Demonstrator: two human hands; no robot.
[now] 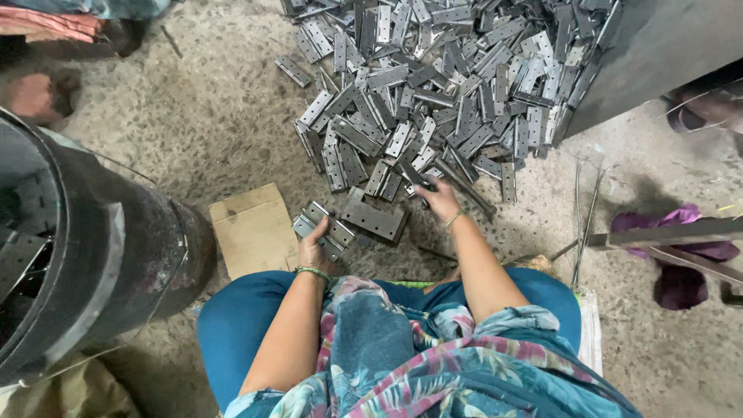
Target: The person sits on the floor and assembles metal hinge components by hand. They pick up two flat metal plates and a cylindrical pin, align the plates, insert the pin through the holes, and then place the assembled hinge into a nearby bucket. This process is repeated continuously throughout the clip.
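**Seated, a person sorts metal hinge plates on a concrete floor**

Broadly, the concrete floor (193, 131) fills the scene, grey and scuffed. On it, at upper centre, spreads a large heap of flat grey hinge plates (449, 85), each a drilled rectangle, lying at every angle and overlapping one another. At left stands a dark metal drum (116, 255), seen from above; more plates of the same kind show inside its mouth at the left edge. A slanted grey metal panel (658, 54) closes the upper right corner, and the heap runs up against its lower edge. The person sits at bottom centre in blue trousers and a flowered garment, knees apart, facing the heap.

A flat piece of cardboard (251, 228) lies on the floor between the drum and the person's left knee. At right, purple cloth (681, 255) sits under a long metal bar (673, 232), with thin wire rods (584, 209) just beside them.

The left hand (313, 249), with a green bangle at the wrist, is clamped around a small stack of hinge plates (321, 224), held just above the floor beside the cardboard. One larger plate (375, 219) lies just to the right of that stack, near the heap's lower edge. The right hand (439, 197) is stretched forward to the near edge of the heap, fingers curled on a dark plate (414, 176) there; whether they fully grip it cannot be told.
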